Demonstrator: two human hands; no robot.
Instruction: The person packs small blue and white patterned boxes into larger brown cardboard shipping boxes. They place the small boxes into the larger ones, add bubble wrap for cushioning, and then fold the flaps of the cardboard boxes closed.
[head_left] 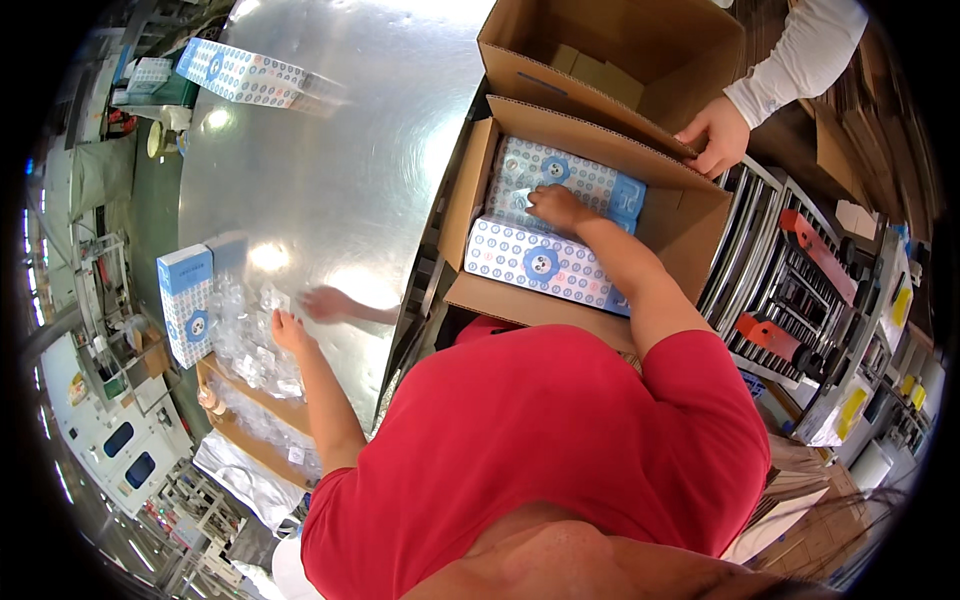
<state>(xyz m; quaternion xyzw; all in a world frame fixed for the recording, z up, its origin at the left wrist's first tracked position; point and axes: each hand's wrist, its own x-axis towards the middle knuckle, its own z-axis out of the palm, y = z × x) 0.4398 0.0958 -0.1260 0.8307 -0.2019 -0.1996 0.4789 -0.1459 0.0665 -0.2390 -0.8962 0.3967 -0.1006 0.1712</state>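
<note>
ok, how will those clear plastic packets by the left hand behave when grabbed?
Clear plastic packets look thin and crumpled, so probably floppy. Their glossy film suggests they may slide. Heaped together, several might come up at once.

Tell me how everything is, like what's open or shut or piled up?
Near carton: open, patterned boxes inside.
Far carton: open, co-worker's hand at its edge.
Clear plastic packets: loosely heaped.
Patterned box beside them: looks shut.
Left hand: at the heap, grip unclear.
Right hand: inside the near carton, grip unclear.
</note>
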